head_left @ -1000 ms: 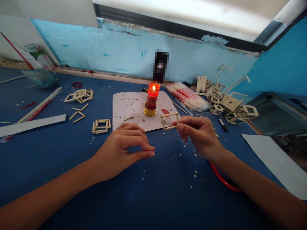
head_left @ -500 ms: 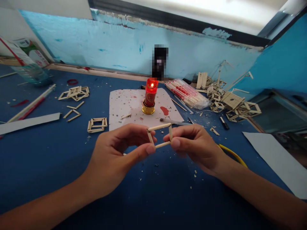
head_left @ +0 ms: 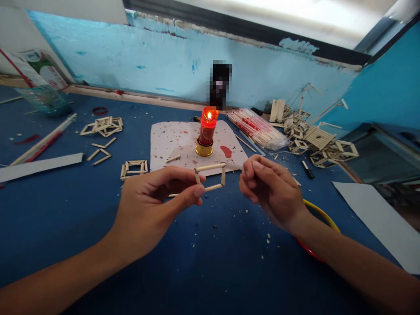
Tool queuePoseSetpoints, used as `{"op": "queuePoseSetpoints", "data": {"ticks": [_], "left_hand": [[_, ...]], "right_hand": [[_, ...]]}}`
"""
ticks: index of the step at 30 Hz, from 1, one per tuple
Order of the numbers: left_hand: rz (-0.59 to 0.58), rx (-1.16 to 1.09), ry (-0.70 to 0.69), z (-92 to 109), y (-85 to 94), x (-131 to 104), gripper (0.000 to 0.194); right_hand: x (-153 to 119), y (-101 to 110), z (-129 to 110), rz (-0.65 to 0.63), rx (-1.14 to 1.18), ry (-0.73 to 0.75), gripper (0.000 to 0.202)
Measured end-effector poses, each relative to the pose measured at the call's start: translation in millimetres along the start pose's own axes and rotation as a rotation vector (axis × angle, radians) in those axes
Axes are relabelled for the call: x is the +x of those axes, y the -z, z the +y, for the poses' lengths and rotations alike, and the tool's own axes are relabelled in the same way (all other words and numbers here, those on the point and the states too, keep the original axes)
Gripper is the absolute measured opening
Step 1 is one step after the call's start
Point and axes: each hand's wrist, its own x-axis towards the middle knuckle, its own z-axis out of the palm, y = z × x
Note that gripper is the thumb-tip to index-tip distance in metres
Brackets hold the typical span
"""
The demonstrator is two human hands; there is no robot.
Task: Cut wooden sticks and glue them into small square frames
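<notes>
Got a stick frame (head_left: pixel 134 176) sitting on the blue table (head_left: pixel 197 271), then my left hand (head_left: pixel 155 199) pinching a square of sticks (head_left: pixel 210 167) up in front of the lit candle (head_left: pixel 207 133). My right hand (head_left: pixel 272 188) is just off to the square's right, fingers curled in together.

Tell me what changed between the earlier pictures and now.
The stick frame, first held in the right hand alone, then in both hands, has moved left and is now in the left hand only. The right hand has let go and is curled, apart from it. The red candle still burns on the stained paper.
</notes>
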Motion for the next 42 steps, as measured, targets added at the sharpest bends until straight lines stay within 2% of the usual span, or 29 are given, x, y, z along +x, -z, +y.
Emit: {"op": "queuePoseSetpoints", "data": {"ticks": [4, 7, 9, 10, 12, 14, 15, 19, 24, 30, 42], "left_hand": [[0.012, 0.047, -0.022, 1.3, -0.9, -1.9, 0.014], [-0.018, 0.092, -0.065, 2.5, -0.8, -4.4, 0.017], [-0.073, 0.123, -0.095, 1.8, -0.2, -6.1, 0.019], [-0.105, 0.138, -0.106, 1.0, 0.2, -6.9, 0.019], [-0.157, 0.156, -0.113, -1.3, 1.0, -8.1, 0.020], [-0.182, 0.156, -0.106, -3.3, 1.2, -8.6, 0.019], [-0.186, 0.155, -0.101, -3.9, 0.9, -8.6, 0.019], [-0.182, 0.129, -0.047, -4.6, -2.8, -7.0, 0.016], [-0.240, -0.186, 0.225, -10.8, -5.6, -5.6, 0.006], [-0.301, -0.376, 0.390, -21.7, -3.3, -3.6, 0.008], [-0.346, -0.474, 0.434, -22.2, -7.4, -2.5, 0.012]], "right_hand": [[-4.1, 2.7, 0.4, -0.036, -0.264, 0.035, 0.039], [-8.6, 2.0, -1.8, -0.004, -0.466, 0.139, 0.058], [-11.5, -1.4, -4.1, 0.034, -0.582, 0.257, 0.054], [-13.0, -3.8, -5.0, 0.042, -0.615, 0.312, 0.043], [-16.3, -8.8, -5.7, 0.010, -0.619, 0.365, 0.005], [-19.5, -12.9, -4.4, -0.061, -0.570, 0.337, 0.026], [-20.9, -14.4, -3.3, -0.080, -0.546, 0.318, 0.029], [-23.7, -17.1, 0.8, -0.048, -0.565, 0.339, 0.017], [-26.3, -20.8, 0.0, -0.022, -0.636, 0.387, 0.012], [-26.9, -25.3, 1.4, 0.001, -0.582, 0.379, 0.011], [-29.1, -30.2, 1.5, 0.030, -0.512, 0.335, 0.010]]}}
